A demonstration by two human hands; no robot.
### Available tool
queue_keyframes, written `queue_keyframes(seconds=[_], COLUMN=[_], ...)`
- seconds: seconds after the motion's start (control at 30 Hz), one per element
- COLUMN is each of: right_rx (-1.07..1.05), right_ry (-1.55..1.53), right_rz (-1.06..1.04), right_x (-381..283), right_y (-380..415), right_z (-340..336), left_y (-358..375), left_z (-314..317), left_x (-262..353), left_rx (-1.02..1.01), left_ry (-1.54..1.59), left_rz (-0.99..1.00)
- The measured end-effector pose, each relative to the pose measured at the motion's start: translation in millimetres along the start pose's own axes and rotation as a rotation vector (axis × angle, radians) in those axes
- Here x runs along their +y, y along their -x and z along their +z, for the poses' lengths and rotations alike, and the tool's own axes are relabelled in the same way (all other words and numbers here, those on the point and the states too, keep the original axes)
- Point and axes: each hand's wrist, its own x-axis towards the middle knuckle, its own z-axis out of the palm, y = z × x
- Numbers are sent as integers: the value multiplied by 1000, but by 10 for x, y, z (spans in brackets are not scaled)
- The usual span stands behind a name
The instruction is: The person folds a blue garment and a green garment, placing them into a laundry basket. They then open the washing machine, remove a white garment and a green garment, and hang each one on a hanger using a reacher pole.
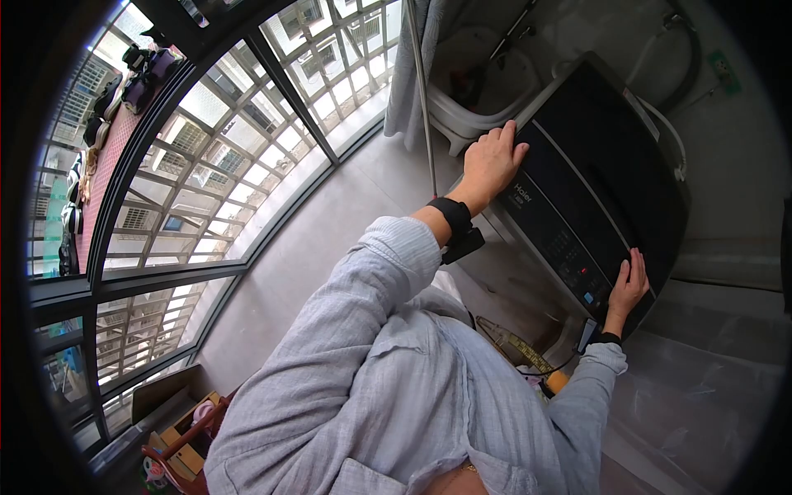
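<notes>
A black Haier top-loading washing machine (pixel 569 198) stands in front of me, its dark lid (pixel 627 177) down. My left hand (pixel 492 158) rests on the machine's left front corner, thumb and index finger apart; its other fingers are partly hidden. My right hand (pixel 629 287) lies on the right part of the top, by the seam between lid and control panel (pixel 565 247), with fingers stretched out. A red display glows on the panel near a blue mark. Both wrists wear black bands, the left one (pixel 455 219) with a dark box attached.
Behind the machine's left side is a white sink (pixel 474 91) with something dark inside. A thin pole (pixel 425 107) and grey cloth (pixel 408 82) hang near the window. Shoes (pixel 99 120) line a ledge outside barred windows. A wooden box (pixel 186 433) stands low at left.
</notes>
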Motion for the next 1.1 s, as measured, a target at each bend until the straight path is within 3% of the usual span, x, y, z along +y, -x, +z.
queue_keyframes(seconds=[0.27, 0.37, 0.47, 0.6, 0.7, 1.1], right_rx=[-16, 87, 91, 110, -108, -35], right_ry=[12, 174, 350, 403, 390, 384], right_rz=[37, 71, 288, 416, 554, 510], right_x=[1, 61, 53, 97, -30, 61], right_y=[12, 25, 42, 67, -1, 52], right_z=[0, 29, 33, 89, 3, 73], left_y=[-2, -7, -26, -39, -38, -81], left_z=[-19, 17, 14, 66, 13, -90], left_x=[9, -9, 0, -41, -12, 50], left_rx=[-11, -6, -45, -64, -117, -250], left_ry=[9, 23, -10, -4, -19, -10], left_rz=[-3, -22, -61, -57, -85, -165])
